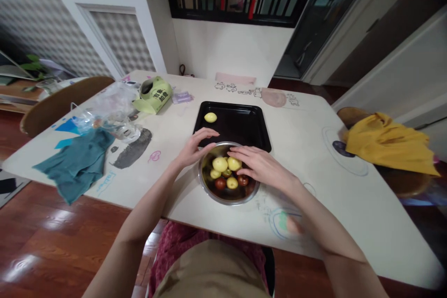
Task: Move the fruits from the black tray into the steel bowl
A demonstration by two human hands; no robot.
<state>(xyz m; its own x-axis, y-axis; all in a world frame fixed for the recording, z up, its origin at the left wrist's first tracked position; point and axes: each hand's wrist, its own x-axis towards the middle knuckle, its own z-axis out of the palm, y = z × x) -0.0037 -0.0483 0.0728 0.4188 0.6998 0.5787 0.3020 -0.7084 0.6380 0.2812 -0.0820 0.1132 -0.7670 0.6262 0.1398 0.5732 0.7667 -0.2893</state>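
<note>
A steel bowl (229, 203) stands near the table's front edge, holding several yellow lemons (220, 164) and dark red tomato-like fruits (220, 183). My right hand (260, 163) reaches over the bowl's right side, its fingers and thumb curved around a yellow lemon (234, 164) on top of the pile. At the bowl's upper left rim is my left hand (195, 148), fingers apart and nothing between them. Just behind the bowl lies a black baking tray (240, 123). One lemon (210, 117) rests in the tray's far left part.
On the left are a teal cloth (78, 163), a clear glass (127, 130), crumpled clear plastic (104, 102) and a green box (155, 95). A small lilac packet (182, 98) lies beside the box. To the right, a yellow cloth (391, 142) hangs over a chair.
</note>
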